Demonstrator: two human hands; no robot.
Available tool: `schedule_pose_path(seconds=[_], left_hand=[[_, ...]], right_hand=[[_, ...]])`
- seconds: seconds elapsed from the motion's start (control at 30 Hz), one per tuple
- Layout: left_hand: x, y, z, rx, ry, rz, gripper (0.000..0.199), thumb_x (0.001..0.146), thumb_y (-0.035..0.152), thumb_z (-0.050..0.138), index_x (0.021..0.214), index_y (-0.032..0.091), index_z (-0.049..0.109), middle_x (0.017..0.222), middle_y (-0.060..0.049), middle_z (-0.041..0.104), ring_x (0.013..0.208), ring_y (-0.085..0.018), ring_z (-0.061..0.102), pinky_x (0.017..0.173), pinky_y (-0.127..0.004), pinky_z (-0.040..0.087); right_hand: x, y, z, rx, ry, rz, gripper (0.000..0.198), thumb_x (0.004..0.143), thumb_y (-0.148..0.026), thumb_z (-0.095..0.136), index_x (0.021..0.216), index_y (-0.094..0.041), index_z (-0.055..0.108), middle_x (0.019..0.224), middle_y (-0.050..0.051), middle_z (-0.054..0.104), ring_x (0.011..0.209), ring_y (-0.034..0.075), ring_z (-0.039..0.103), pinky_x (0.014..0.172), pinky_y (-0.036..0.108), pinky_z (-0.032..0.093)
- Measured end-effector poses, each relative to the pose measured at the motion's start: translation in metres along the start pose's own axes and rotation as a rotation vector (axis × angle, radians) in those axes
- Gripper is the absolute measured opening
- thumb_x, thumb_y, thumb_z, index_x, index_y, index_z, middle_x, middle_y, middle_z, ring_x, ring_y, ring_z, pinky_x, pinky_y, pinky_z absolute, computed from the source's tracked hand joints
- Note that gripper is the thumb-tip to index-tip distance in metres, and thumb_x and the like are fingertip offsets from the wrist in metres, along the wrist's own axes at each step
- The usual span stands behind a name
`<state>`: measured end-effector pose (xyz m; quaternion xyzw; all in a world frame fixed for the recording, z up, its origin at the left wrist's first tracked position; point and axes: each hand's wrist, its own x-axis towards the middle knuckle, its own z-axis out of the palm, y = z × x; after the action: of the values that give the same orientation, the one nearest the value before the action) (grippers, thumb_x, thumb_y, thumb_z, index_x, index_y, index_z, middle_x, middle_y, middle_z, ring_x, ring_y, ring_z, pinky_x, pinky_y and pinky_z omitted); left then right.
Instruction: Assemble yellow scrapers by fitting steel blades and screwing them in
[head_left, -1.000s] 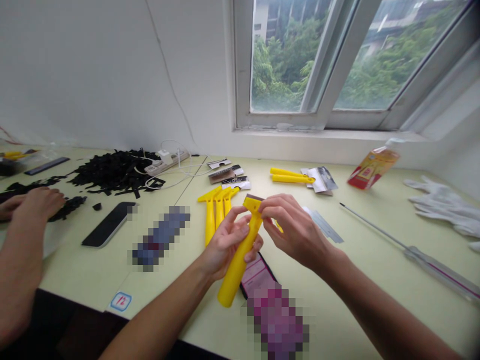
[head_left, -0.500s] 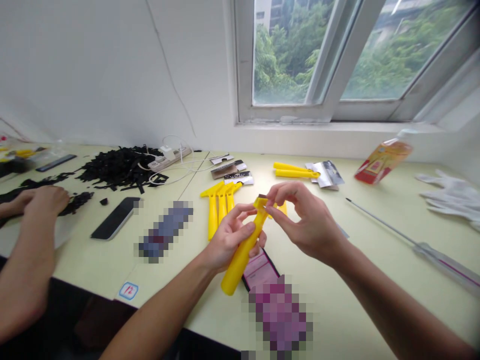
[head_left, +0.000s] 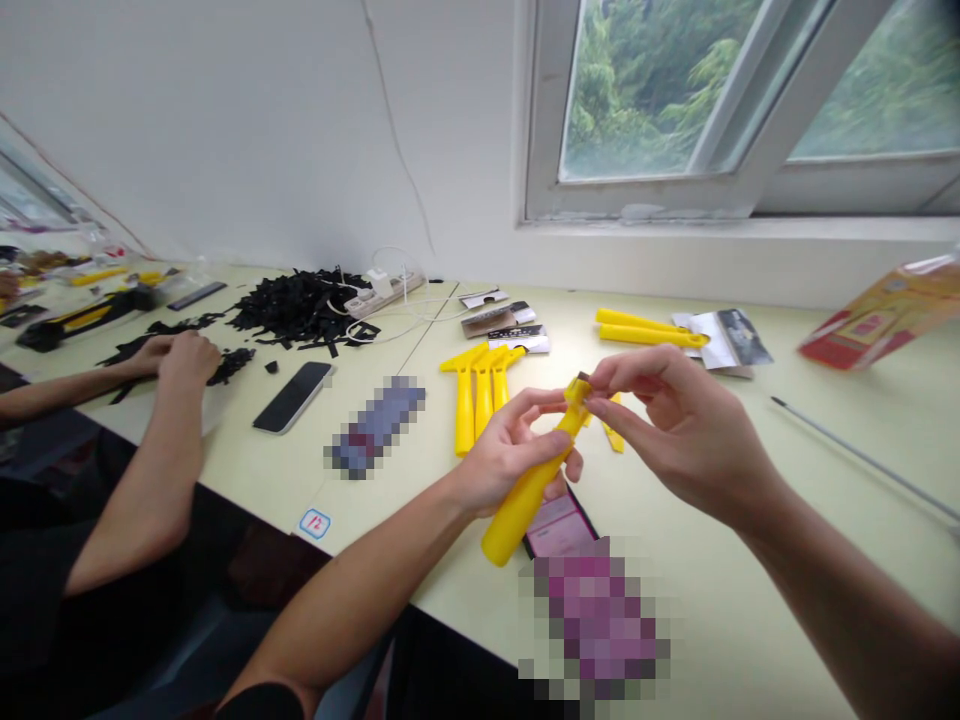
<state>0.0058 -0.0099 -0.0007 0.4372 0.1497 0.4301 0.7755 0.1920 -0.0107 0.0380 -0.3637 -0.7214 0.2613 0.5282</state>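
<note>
Swung leftward since half a second ago, the view now sets everything farther right, and the yellow scraper (head_left: pixel 529 500) leans over a little more. It is held up above the tabletop (head_left: pixel 720 600), slanting, its head toward the window (head_left: pixel 652 90) and its thick handle end toward the near edge. The left hand (head_left: pixel 510 455) wraps its fingers round the handle, thumb laid along it. The right hand (head_left: pixel 682 430) has thumb and forefinger pinched together at the head, beside a small dark edge; whether they grip that edge or the yellow part, I cannot tell. Below the handle lies a phone (head_left: pixel 562 530) with a pink screen, partly blurred out. Three similar yellow tools (head_left: pixel 482 400) lie side by side just left of the scraper's head, and a yellow piece (head_left: pixel 613 430) shows beside the right hand. Farther left, a co-worker's hands (head_left: pixel 187 358) are near a pile of black pieces (head_left: pixel 292 310)
</note>
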Motion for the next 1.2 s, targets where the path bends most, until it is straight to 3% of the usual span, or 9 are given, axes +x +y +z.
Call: schedule_pose_path(seconds=[0.43,0.83,1.2], left_hand=[[-0.001,0.004,0.003,-0.002,0.042,-0.033,0.028,0.086,0.025,0.068,0.11,0.029,0.056,0.117,-0.004,0.052,0.065,-0.01,0.064,0.042,-0.016,0.044],[-0.004,0.005,0.007,-0.103,0.071,-0.125,0.028,0.087,0.016,0.064,0.109,0.032,0.058,0.103,-0.001,0.055,0.064,-0.01,0.063,0.042,-0.015,0.043],[-0.003,0.005,0.008,-0.029,0.105,-0.145,0.027,0.089,0.012,0.057,0.109,0.03,0.061,0.117,-0.001,0.048,0.073,-0.013,0.066,0.04,-0.013,0.044]], right_hand=[[-0.001,-0.001,0.0,-0.213,0.011,-0.039,0.008,0.088,-0.024,0.066,0.094,-0.021,0.061,0.088,0.003,0.067,0.081,0.019,0.066,0.074,0.036,0.059],[-0.001,0.004,0.006,-0.324,0.082,-0.184,0.01,0.089,-0.016,0.061,0.092,-0.021,0.053,0.084,-0.001,0.06,0.071,0.012,0.055,0.065,0.029,0.047],[0.003,0.016,0.004,-0.131,0.011,0.027,0.012,0.085,-0.018,0.066,0.093,-0.02,0.058,0.093,0.0,0.064,0.086,0.015,0.059,0.075,0.03,0.047]])
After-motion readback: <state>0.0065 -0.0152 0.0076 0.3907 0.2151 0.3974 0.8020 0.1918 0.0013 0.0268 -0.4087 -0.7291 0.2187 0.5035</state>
